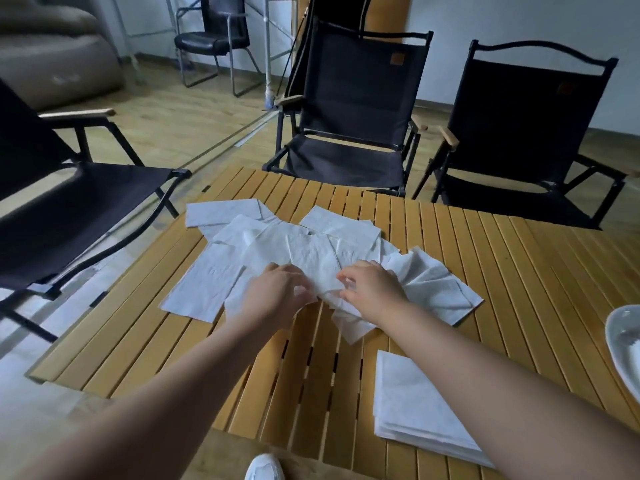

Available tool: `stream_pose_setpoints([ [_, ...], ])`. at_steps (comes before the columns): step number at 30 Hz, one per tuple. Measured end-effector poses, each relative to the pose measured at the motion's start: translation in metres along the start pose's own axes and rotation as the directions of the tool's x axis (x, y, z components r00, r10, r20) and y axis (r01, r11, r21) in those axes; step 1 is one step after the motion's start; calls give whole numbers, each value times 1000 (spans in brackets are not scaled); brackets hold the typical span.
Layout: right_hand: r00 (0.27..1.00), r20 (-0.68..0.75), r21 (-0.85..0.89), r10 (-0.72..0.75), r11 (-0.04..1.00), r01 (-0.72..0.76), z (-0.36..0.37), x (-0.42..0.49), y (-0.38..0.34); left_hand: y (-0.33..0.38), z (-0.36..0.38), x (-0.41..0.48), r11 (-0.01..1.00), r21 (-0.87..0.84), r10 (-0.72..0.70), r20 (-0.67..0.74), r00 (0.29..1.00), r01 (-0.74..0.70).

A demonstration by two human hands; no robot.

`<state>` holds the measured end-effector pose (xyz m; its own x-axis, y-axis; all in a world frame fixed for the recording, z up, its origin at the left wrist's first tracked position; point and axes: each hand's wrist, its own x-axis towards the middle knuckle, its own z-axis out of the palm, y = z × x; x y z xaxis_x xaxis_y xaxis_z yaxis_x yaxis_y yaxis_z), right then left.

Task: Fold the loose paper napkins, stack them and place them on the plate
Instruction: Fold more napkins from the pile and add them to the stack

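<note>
A pile of loose paper napkins (pixel 277 251) is spread over the middle of a slatted wooden table (pixel 485 271), the white sheets overlapping each other at many angles. Both hands are laid on the near edge of this pile. The left hand (pixel 277 292) is placed palm down with the fingers curled onto one napkin, and the right hand (pixel 372 289) is set just beside it, its fingertips (pixel 346 280) bent and narrow, pinching at the same sheet (whether the paper is truly gripped or only pressed cannot be told, the view being blurred there). A stack of folded napkins (pixel 408 410) is seen near the table's front edge, partly covered by the right forearm. The white plate (pixel 620 336) is cut off at the right edge of the view, well apart from the loose pile. Black folding chairs (pixel 353 116) are placed around the table.
</note>
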<state>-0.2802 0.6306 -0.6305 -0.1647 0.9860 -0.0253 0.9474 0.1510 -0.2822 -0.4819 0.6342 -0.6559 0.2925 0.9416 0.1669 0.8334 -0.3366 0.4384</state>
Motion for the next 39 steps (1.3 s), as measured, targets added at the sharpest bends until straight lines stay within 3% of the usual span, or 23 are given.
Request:
stream_pose_setpoints([
  [11, 996, -82, -43, -35, 999, 31, 0, -4, 1, -6, 3, -1, 984, -172, -58, -73, 996, 44],
  [18, 998, -46, 54, -53, 997, 56, -9, -17, 0, 7, -4, -8, 988, -147, 34, -80, 996, -46],
  [22, 983, -145, 47, -114, 991, 122, -17, -26, -3, 37, -12, -7, 967, -222, 107, -91, 990, -125],
  [31, 982, -181, 290, 60, 957, -5, -51, -69, 24, 64, -16, -6, 954, -298, 62, 118, 991, -24],
  [39, 933, -204, 550, 295, 823, -139, -93, -111, 57, 82, -4, 0, 922, -387, 44, 184, 982, 31],
])
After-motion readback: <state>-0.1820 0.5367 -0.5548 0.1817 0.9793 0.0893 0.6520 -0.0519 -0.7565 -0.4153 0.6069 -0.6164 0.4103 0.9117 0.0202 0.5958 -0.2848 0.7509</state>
